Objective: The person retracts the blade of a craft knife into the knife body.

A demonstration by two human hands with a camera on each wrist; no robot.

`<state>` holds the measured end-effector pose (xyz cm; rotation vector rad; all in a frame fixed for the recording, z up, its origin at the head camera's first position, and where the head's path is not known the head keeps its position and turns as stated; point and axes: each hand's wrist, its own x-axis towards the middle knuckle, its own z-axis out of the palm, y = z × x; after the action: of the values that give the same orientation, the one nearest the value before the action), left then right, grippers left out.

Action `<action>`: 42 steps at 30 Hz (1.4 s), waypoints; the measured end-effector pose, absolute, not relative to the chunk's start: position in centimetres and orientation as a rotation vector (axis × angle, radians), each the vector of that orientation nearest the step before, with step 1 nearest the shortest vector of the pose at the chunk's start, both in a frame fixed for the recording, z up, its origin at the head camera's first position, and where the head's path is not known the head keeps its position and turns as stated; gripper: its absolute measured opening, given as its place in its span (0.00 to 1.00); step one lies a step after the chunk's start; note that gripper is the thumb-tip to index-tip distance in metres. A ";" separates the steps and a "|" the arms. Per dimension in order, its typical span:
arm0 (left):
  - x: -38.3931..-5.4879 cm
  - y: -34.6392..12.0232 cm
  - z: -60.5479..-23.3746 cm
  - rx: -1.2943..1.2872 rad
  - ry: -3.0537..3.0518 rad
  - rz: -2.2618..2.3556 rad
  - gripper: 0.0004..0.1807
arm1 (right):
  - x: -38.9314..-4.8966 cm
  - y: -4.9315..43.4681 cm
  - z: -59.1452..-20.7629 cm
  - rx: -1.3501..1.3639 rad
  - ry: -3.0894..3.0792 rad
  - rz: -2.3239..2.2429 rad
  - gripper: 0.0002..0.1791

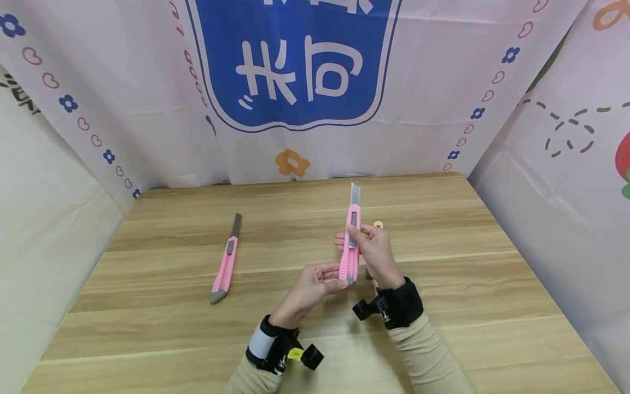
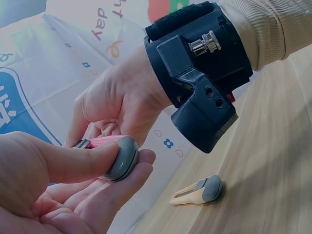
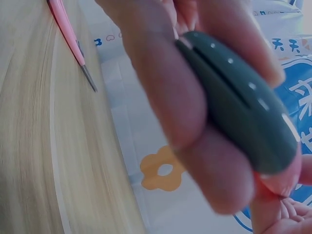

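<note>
Both hands hold one pink utility knife (image 1: 351, 219) above the table, its blade extended and pointing away from me. My left hand (image 1: 311, 285) pinches its grey butt end (image 2: 124, 158) between thumb and fingers. On the slider lies the thumb of my right hand (image 1: 380, 253), with fingers behind the body. A second pink utility knife (image 1: 227, 265) lies on the table to the left, blade out and pointing away. A yellowish utility knife (image 2: 192, 192) with a grey end rests on the table under my right hand, mostly hidden in the head view.
The wood-grain table (image 1: 162, 339) reaches back to a printed white cloth (image 1: 418, 109) with a blue emblem. More cloth hangs at both sides. Black straps with small cameras (image 1: 403, 303) sit on both wrists.
</note>
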<state>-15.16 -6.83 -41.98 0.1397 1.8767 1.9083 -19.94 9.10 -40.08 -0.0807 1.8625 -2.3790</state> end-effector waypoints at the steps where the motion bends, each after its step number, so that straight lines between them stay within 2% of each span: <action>1: -15.2 -6.8 -42.0 0.136 1.880 1.908 0.24 | -20.0 9.1 -40.0 -0.077 1.860 -2.377 0.22; 13: -15.3 -6.9 -42.1 0.141 1.899 1.917 0.23 | -20.2 8.9 -39.9 0.017 1.832 -2.325 0.23; 23: -15.3 -7.0 -42.1 0.116 1.910 1.924 0.23 | -20.2 8.8 -40.3 -0.007 1.825 -2.284 0.26; 42: -15.4 -7.0 -42.0 0.141 1.903 1.924 0.23 | -20.3 8.7 -40.2 0.023 1.819 -2.292 0.26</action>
<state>-15.35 -7.04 -42.03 0.1411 1.9032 1.9237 -20.30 8.67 -40.16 0.0226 1.8190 -2.2917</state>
